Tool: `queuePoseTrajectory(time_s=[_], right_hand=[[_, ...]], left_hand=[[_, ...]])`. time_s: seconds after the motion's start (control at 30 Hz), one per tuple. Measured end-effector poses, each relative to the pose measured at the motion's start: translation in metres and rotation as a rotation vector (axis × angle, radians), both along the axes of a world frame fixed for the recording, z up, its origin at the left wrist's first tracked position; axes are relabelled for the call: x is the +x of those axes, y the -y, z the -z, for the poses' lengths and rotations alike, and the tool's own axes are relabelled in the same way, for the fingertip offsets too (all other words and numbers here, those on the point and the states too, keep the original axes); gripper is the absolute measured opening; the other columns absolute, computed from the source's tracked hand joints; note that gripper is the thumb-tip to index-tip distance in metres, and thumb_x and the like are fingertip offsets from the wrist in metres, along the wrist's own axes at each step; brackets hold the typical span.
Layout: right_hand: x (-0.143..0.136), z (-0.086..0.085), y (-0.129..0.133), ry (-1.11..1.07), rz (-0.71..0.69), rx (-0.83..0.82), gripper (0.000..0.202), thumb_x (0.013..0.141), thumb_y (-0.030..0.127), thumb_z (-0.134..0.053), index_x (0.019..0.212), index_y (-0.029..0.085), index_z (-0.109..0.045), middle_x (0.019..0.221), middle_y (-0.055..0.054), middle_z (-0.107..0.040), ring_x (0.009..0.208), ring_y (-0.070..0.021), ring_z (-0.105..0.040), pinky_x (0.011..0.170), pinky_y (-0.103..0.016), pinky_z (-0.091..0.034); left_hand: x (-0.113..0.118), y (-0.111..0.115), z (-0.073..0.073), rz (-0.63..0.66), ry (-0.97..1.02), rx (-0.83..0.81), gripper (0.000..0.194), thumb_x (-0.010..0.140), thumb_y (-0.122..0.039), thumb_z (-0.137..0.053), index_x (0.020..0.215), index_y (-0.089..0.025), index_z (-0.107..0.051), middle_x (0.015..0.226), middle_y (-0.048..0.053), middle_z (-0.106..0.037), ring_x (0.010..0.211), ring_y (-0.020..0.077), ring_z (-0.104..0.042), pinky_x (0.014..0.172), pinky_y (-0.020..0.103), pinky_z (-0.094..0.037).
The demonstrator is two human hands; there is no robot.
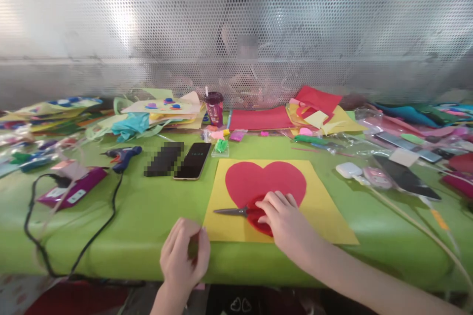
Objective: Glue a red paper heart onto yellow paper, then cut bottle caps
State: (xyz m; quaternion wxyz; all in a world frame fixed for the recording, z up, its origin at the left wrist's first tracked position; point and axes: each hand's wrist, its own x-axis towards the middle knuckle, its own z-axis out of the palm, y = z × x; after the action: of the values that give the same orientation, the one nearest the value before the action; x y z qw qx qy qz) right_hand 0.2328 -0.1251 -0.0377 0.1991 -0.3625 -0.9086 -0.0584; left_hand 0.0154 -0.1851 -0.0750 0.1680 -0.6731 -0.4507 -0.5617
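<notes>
A pair of scissors (231, 211) with red handles lies across the lower part of a red paper heart (266, 179), blades pointing left. The heart rests on a yellow paper sheet (325, 216) near the table's front edge. My right hand (283, 214) is closed on the scissors' handles, covering part of them and the heart's lower tip. Beside the sheet's lower left corner, my left hand (185, 251) is curled at the table edge, its thumb and fingers drawn together in a ring. Nothing shows inside that ring.
Two phones (192, 161) lie left of the sheet. A blue glue gun (125, 155) and a purple power strip (74, 187) with a black cord stand further left. A drink cup (214, 108), red paper (260, 119), cables and a white earphone case (348, 171) surround the work area.
</notes>
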Motion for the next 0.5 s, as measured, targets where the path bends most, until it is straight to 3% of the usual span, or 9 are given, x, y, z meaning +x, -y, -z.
queuePoseTrajectory(time_s=[0.13,0.33,0.5], right_hand=[[0.000,0.006,0.004,0.015,0.007,-0.015,0.015,0.088,0.010,-0.054,0.096,0.015,-0.065,0.086,-0.006,-0.063,0.078,-0.0196,-0.055,0.071,-0.033,-0.034],[0.018,-0.020,-0.030,0.023,0.059,-0.018,0.019,0.091,0.011,-0.052,0.104,0.016,-0.065,0.099,-0.008,-0.065,0.093,-0.0219,-0.058,0.081,-0.037,-0.033],[0.021,-0.002,-0.050,0.066,0.109,-0.059,0.016,0.085,0.006,-0.058,0.093,0.015,-0.069,0.089,-0.007,-0.066,0.085,-0.0203,-0.060,0.076,-0.035,-0.038]], left_hand=[[-0.001,0.001,0.002,-0.011,-0.005,-0.006,0.023,0.079,0.002,-0.051,0.068,-0.018,-0.047,0.050,-0.007,-0.039,0.037,0.0044,-0.030,0.035,0.018,-0.024],[0.000,0.001,0.005,-0.013,-0.044,-0.040,0.020,0.081,-0.001,-0.054,0.071,-0.018,-0.052,0.051,-0.006,-0.044,0.043,0.0062,-0.039,0.041,0.018,-0.032],[-0.001,-0.001,0.008,0.002,-0.064,-0.039,0.018,0.082,0.000,-0.055,0.074,-0.016,-0.056,0.053,-0.004,-0.050,0.046,0.0062,-0.043,0.045,0.018,-0.036]])
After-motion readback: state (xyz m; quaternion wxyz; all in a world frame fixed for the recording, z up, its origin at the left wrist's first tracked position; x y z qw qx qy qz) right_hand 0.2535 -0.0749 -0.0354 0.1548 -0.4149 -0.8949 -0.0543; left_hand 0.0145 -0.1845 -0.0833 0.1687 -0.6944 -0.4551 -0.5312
